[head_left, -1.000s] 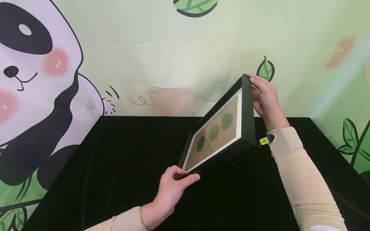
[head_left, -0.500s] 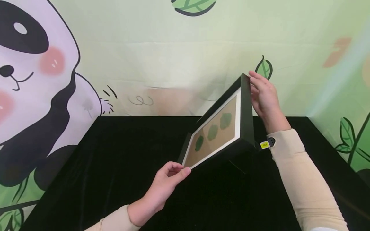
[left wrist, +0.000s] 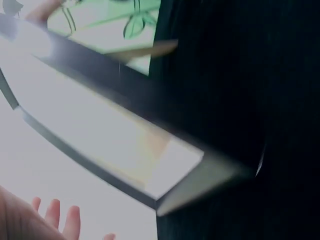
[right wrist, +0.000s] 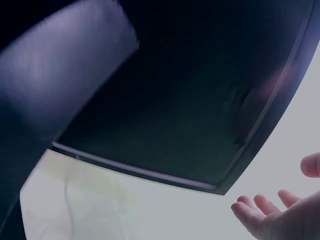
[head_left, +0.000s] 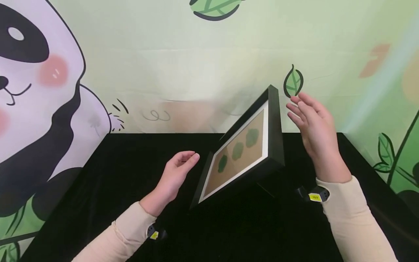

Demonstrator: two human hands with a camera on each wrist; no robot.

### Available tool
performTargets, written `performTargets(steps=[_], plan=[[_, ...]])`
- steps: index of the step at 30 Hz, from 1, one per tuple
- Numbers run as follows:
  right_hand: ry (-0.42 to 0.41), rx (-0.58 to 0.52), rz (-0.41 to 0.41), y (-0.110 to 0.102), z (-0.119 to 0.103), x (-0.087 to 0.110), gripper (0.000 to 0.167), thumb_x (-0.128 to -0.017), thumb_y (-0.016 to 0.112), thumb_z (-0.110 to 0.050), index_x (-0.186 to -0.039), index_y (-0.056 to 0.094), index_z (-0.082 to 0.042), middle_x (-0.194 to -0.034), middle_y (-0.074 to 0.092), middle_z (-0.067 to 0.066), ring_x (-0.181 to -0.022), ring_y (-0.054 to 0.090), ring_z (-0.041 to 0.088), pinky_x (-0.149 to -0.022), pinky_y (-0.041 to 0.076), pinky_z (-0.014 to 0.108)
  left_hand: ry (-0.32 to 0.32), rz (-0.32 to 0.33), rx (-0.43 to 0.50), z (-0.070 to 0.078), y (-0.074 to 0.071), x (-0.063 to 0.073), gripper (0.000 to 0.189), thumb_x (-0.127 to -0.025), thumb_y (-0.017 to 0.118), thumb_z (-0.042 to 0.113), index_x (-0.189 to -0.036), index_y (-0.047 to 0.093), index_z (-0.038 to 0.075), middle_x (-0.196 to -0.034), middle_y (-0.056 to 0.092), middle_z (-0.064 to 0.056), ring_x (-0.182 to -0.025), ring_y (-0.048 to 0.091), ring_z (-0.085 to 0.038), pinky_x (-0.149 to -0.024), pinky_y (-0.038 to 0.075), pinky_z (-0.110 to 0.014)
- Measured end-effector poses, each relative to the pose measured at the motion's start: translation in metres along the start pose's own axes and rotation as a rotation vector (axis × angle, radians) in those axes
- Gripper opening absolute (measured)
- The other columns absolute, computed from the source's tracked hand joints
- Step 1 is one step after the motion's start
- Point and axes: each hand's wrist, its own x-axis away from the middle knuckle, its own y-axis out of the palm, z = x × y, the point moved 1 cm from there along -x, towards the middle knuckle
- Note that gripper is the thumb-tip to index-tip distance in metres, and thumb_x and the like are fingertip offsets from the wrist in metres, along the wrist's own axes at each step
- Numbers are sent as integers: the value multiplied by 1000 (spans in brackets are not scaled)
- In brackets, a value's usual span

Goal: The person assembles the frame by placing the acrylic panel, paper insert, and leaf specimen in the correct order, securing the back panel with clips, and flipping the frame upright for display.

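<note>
A black picture frame (head_left: 276, 131) with a white mat and three green shapes on a brown picture (head_left: 238, 150) stands tilted on the black table, turned to the left. Apart from its left edge is my left hand (head_left: 175, 174), fingers loosely bent and nothing in them. My right hand (head_left: 317, 136) is raised beside the upper right corner, fingers spread and off the frame. In the right wrist view the frame's dark back (right wrist: 180, 110) shows, with a stand flap (right wrist: 75, 65) jutting out. Glare covers much of the picture in the left wrist view.
A black cloth (head_left: 147, 225) covers the table. Behind it hangs a pale green backdrop (head_left: 147, 72) printed with a panda (head_left: 65, 109) and leaves. A small dark device with a yellow label (head_left: 315, 197) is strapped to the right wrist.
Both hands have let go of the picture frame. The left hand moved up and left from its lower corner, the right hand back to the right. The frame stays standing at its tilt.
</note>
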Motion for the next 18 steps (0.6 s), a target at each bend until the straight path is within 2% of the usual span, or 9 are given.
performTargets(steps=[5, 11, 15, 18], plan=[[-99, 46, -9, 0, -3, 34, 49, -98, 55, -18, -142, 42, 2, -126, 56, 5, -118, 56, 18, -98, 44, 24, 52, -9, -30, -3, -2, -32, 45, -96, 58, 37, -132, 52, 10, -134, 52, -11, -124, 47, -27, -108, 35, -48], [-201, 94, 26, 8, -6, 71, 39, -99, 53, -12, -136, 51, 1, -127, 58, 9, -118, 57, 19, -97, 44, 20, 144, 19, -57, -10, 11, -71, 45, -96, 60, 35, -131, 54, 8, -128, 55, -12, -118, 51, -27, -103, 40, -45], [-274, 186, 70, 15, -7, 90, 35, -98, 52, -7, -132, 55, -1, -128, 60, 9, -117, 57, 19, -97, 44, 20, 186, 15, -56, -14, 16, -93, 44, -96, 59, 35, -131, 55, 8, -127, 56, -11, -119, 51, -26, -103, 41, -44], [-334, 291, 73, 20, -5, 101, 35, -97, 52, -3, -132, 56, 0, -128, 60, 9, -118, 57, 17, -97, 43, 18, 179, -23, -85, -16, 18, -105, 44, -98, 56, 35, -133, 54, 9, -131, 55, -11, -122, 50, -26, -105, 39, -45]])
